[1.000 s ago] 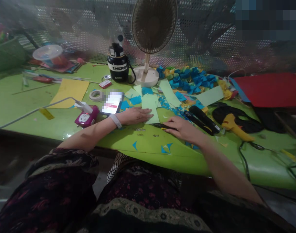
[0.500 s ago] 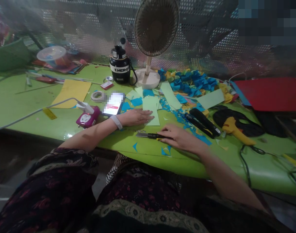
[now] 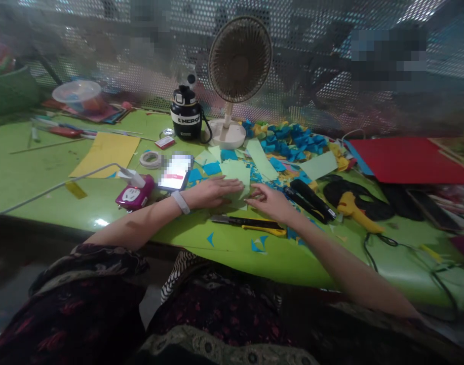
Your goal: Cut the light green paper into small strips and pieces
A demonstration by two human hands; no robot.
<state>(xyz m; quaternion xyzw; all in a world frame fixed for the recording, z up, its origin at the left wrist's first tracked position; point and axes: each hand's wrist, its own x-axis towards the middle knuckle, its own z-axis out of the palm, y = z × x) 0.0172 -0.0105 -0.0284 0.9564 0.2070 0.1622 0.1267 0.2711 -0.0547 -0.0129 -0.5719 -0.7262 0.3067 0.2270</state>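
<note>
Where your left hand (image 3: 211, 192) lies: flat and open, fingers spread, its fingertips on the pale green paper sheet (image 3: 235, 176); a white wristband (image 3: 181, 203) circles that wrist.
Right hand (image 3: 270, 203): fingers loosely spread, holding nothing, touching the sheet's right edge.
Sheet: on the green table (image 3: 232, 263), between your hands and the fan (image 3: 239, 58), among blue paper scraps (image 3: 213, 168).
Just below the sheet: a yellow-and-black utility knife (image 3: 247, 223), lying free, its blade toward your left.
Left of the sheet: a phone (image 3: 175, 172), screen blurred, then a pink power socket (image 3: 135, 193) and a roll of tape (image 3: 150, 159).
Right of the sheet: black marker-like tools (image 3: 311, 200), a yellow glue gun (image 3: 355, 205), then a red sheet (image 3: 407, 159).
Beyond the sheet: a black flask (image 3: 185, 114) beside the fan.
</note>
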